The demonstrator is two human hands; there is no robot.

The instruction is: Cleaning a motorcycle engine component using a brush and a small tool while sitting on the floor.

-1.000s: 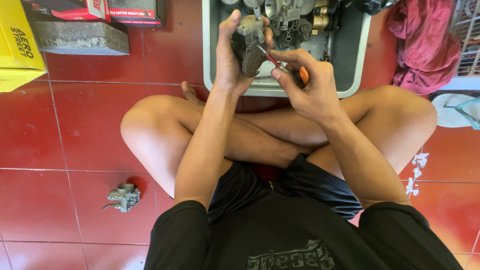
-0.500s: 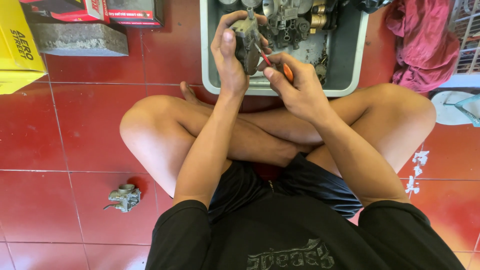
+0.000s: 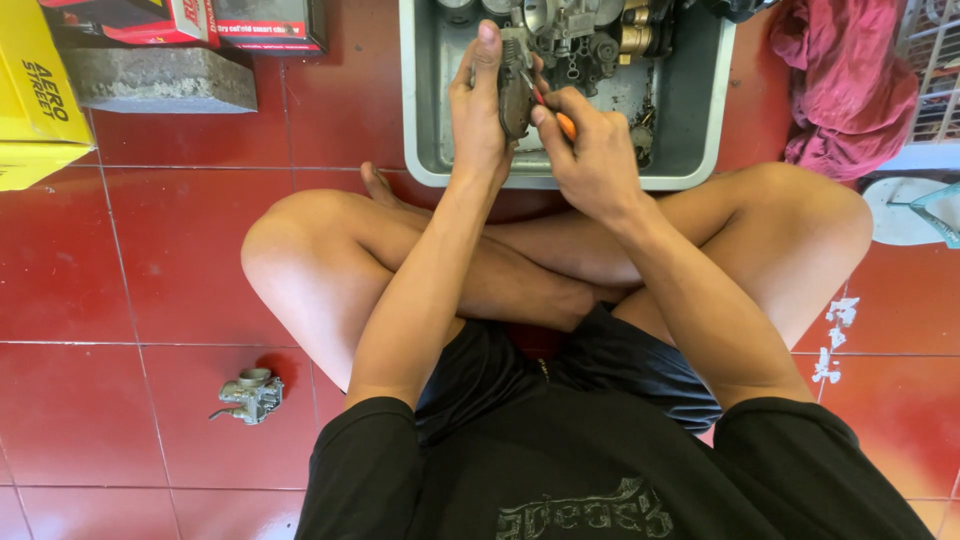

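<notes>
Left hand [image 3: 478, 110] grips carb part [image 3: 514, 100] over grey tray [image 3: 700, 140]; right hand [image 3: 592, 150] clamped on orange screwdriver [image 3: 562, 122], tip at part; looks mid-job, other carb bits [image 3: 590, 35] lie in tray.

A small grey carburettor body [image 3: 251, 394] lies on the red tiled floor [image 3: 130, 270], well apart from the grey plastic tray [image 3: 700, 140]. The tray holds a cluster of metal and brass parts [image 3: 600, 35] along its far edge. A grey concrete block [image 3: 160, 80] sits at upper left, just beside a yellow carton [image 3: 35, 100]. Red and black boxes [image 3: 200, 20] rest on or behind the block; which one cannot be determined. A crumpled pink cloth [image 3: 850, 80] lies right of the tray. A pale sandal [image 3: 910, 210] sits below the cloth.
</notes>
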